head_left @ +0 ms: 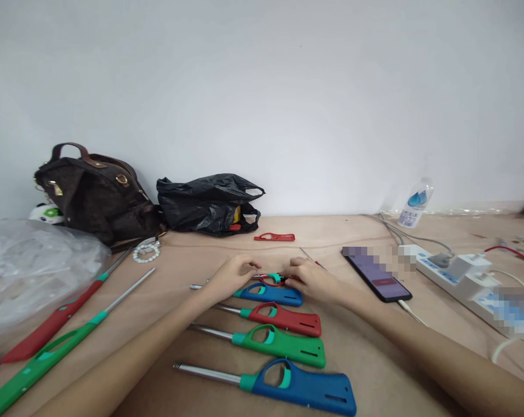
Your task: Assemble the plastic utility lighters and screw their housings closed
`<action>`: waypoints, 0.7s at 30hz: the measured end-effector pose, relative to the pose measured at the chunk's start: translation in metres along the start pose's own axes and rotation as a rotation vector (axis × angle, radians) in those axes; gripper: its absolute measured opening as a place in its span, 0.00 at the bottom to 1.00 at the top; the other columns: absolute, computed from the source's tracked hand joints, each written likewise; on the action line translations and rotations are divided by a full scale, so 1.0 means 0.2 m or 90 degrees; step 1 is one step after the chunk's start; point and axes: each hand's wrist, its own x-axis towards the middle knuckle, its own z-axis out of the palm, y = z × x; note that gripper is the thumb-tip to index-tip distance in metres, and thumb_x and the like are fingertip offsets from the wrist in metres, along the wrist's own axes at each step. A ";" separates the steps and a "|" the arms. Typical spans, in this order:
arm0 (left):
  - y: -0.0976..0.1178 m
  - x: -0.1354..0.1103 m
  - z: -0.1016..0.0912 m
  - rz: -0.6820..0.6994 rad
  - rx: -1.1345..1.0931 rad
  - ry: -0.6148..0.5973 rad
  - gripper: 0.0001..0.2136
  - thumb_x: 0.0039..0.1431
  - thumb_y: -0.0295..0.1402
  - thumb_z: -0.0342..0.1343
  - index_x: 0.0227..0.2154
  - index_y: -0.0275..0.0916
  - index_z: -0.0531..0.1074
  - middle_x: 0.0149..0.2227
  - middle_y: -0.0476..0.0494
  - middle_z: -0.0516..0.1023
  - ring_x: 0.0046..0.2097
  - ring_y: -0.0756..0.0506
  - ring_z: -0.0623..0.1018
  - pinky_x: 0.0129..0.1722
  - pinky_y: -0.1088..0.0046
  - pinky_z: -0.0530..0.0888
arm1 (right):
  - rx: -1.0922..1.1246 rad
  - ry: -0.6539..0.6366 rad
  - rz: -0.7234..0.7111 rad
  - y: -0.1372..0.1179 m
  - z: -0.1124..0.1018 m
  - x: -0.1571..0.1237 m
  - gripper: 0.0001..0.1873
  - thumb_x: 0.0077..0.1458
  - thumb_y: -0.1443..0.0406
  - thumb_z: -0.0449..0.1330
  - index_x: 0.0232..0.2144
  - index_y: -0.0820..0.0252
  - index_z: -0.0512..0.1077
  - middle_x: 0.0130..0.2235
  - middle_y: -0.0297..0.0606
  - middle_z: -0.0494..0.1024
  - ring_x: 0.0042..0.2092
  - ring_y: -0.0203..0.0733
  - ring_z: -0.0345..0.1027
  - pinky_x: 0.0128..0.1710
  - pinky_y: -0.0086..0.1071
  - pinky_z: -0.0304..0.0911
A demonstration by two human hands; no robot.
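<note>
At the far end of a row of lighters, a red long-nosed lighter (273,278) with a teal trigger lies between my hands, its inner parts seemingly exposed. My left hand (232,275) curls its fingers onto the nozzle side. My right hand (310,279) pinches at the handle side, its fingertips partly hidden. Just nearer to me lies a blue lighter (270,294), followed by a red lighter (288,319), a green lighter (288,346) and another blue lighter (309,387). Behind my hands rests a loose red handle shell (279,237). A thin screwdriver (312,258) lies by my right hand.
Leftward are a longer red lighter (48,327), a longer green lighter (48,359), a clear plastic bag (36,272), a bracelet (147,251) and a dark backpack (96,197). A black bag (201,205) stands behind. Rightward are a phone (377,275), power strip (435,272) and bottle (417,202).
</note>
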 end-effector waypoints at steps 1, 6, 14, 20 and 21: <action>0.00 0.00 0.00 0.013 0.042 0.008 0.07 0.55 0.31 0.55 0.33 0.37 0.77 0.37 0.43 0.80 0.42 0.42 0.77 0.46 0.67 0.71 | 0.021 -0.001 0.010 0.01 0.00 0.01 0.14 0.62 0.64 0.51 0.38 0.62 0.76 0.36 0.43 0.71 0.38 0.43 0.65 0.40 0.33 0.59; -0.01 -0.01 0.01 0.068 0.132 -0.010 0.06 0.57 0.34 0.57 0.32 0.38 0.76 0.36 0.44 0.80 0.41 0.42 0.76 0.43 0.69 0.70 | 0.142 0.010 0.026 0.05 0.01 0.05 0.14 0.61 0.64 0.53 0.31 0.63 0.77 0.35 0.42 0.73 0.37 0.41 0.67 0.37 0.30 0.59; 0.02 0.01 -0.04 0.056 0.176 0.043 0.05 0.57 0.27 0.53 0.32 0.38 0.74 0.37 0.45 0.79 0.43 0.42 0.75 0.45 0.68 0.67 | 0.006 0.074 0.142 0.26 -0.01 0.31 0.14 0.61 0.66 0.51 0.39 0.63 0.76 0.38 0.42 0.79 0.38 0.42 0.70 0.38 0.30 0.61; 0.02 0.01 -0.06 0.051 0.185 0.041 0.06 0.57 0.27 0.52 0.32 0.38 0.74 0.37 0.45 0.79 0.42 0.41 0.75 0.44 0.66 0.66 | -0.141 0.054 0.211 0.38 0.01 0.55 0.15 0.60 0.70 0.52 0.48 0.67 0.71 0.52 0.55 0.70 0.55 0.52 0.60 0.52 0.46 0.55; 0.02 0.01 -0.05 0.052 0.188 0.041 0.06 0.57 0.27 0.52 0.32 0.39 0.74 0.37 0.45 0.79 0.42 0.41 0.75 0.44 0.66 0.66 | -0.155 0.038 0.212 0.39 0.01 0.57 0.13 0.60 0.68 0.53 0.46 0.66 0.71 0.51 0.53 0.71 0.55 0.52 0.61 0.52 0.47 0.56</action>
